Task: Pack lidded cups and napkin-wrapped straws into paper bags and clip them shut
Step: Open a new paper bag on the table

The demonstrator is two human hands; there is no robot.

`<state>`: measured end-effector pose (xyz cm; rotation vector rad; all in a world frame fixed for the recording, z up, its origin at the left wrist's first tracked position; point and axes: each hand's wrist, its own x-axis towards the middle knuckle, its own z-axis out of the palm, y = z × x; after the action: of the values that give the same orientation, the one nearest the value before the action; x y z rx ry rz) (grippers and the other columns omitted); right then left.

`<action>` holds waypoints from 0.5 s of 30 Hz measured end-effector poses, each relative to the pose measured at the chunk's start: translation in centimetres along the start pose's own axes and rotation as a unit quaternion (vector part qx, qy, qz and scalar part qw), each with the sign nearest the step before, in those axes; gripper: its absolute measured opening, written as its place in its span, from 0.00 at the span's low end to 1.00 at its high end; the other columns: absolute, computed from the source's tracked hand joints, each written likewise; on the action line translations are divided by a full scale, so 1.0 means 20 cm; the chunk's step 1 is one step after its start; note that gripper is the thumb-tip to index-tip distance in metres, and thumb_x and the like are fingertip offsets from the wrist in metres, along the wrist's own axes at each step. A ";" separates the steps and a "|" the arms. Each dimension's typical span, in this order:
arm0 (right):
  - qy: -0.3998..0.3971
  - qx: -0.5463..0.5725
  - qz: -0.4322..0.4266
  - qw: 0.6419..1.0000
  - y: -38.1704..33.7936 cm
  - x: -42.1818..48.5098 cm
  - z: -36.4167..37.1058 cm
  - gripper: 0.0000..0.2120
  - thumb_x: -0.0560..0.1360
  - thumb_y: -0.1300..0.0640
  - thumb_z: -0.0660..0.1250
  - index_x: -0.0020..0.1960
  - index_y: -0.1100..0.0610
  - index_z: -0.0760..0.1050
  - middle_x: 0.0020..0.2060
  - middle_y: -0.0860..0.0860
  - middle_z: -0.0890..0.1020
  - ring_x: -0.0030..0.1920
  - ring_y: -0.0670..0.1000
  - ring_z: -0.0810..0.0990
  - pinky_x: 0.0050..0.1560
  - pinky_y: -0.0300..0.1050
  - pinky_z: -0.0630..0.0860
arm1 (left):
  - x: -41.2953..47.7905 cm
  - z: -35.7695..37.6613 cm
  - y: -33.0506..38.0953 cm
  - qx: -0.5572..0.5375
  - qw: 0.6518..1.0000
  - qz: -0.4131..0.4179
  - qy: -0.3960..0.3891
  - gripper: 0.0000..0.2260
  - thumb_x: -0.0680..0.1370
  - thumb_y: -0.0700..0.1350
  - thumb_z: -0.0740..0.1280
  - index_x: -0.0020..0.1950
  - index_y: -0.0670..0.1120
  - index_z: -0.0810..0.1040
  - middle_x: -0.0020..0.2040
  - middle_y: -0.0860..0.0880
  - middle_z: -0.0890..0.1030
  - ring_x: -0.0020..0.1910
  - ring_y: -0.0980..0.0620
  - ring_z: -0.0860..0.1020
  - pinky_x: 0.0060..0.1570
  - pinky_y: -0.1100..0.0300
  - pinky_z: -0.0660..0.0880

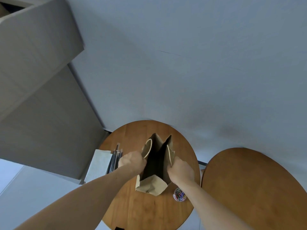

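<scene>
A brown paper bag (152,185) with rope handles stands upright on the round wooden table (132,209), its mouth wide open and its inside dark. My left hand (132,161) grips the bag's left rim beside the handle. My right hand (181,170) grips the right rim. Left of the bag lie several dark straws (114,159) next to a stack of white napkins (98,165). A small clear cup of coloured paper clips (179,195) sits near my right forearm. No lidded cup is in view.
A second round wooden table (254,188) stands close on the right. Grey cabinets (41,105) rise on the left, and a pale wall (182,63) stands just behind both tables. Pale floor shows at the lower left.
</scene>
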<state>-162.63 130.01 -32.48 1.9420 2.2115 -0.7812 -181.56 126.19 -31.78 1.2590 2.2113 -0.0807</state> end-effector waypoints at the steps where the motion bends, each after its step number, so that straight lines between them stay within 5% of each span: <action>1: 0.002 -0.011 0.006 1.000 0.03 0.01 -0.01 0.06 0.80 0.47 0.63 0.50 0.49 0.72 0.36 0.43 0.76 0.33 0.44 0.76 0.29 0.36 0.69 | 0.01 -0.01 -0.03 0.002 1.000 -0.011 0.011 0.11 0.81 0.53 0.61 0.56 0.48 0.77 0.41 0.51 0.78 0.40 0.52 0.79 0.39 0.60 0.77; 4: 0.018 -0.020 0.036 0.999 0.14 0.03 -0.07 0.07 0.80 0.48 0.62 0.52 0.50 0.74 0.38 0.43 0.77 0.35 0.45 0.77 0.30 0.36 0.70 | 0.05 -0.07 -0.14 0.003 0.997 -0.055 0.054 0.11 0.81 0.49 0.61 0.59 0.47 0.77 0.38 0.52 0.75 0.37 0.53 0.76 0.31 0.62 0.69; 8: 0.032 -0.001 0.021 0.999 0.16 0.04 -0.09 0.08 0.80 0.45 0.61 0.52 0.49 0.72 0.38 0.42 0.77 0.34 0.43 0.77 0.30 0.33 0.69 | 0.07 -0.08 -0.18 -0.040 0.995 -0.060 0.062 0.09 0.81 0.48 0.60 0.57 0.48 0.75 0.39 0.52 0.78 0.35 0.55 0.78 0.31 0.63 0.72; 12: -0.041 0.027 -0.024 0.999 0.08 0.01 -0.01 0.14 0.78 0.40 0.61 0.56 0.49 0.70 0.40 0.42 0.78 0.36 0.45 0.80 0.31 0.34 0.73 | 0.04 0.00 -0.11 -0.063 0.998 -0.008 0.011 0.11 0.79 0.55 0.62 0.55 0.50 0.73 0.41 0.52 0.78 0.37 0.55 0.79 0.37 0.61 0.79; 15: -0.104 0.040 -0.036 0.993 0.10 0.01 0.00 0.23 0.75 0.33 0.61 0.61 0.48 0.68 0.49 0.43 0.79 0.44 0.47 0.81 0.43 0.38 0.81 | 0.07 -0.01 -0.11 -0.060 0.997 0.029 -0.040 0.18 0.76 0.61 0.64 0.59 0.51 0.72 0.47 0.53 0.79 0.42 0.55 0.79 0.37 0.63 0.75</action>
<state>-160.85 130.17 -33.20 1.7326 2.1666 -1.0466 -184.02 126.04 -32.79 1.2312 2.0778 0.0221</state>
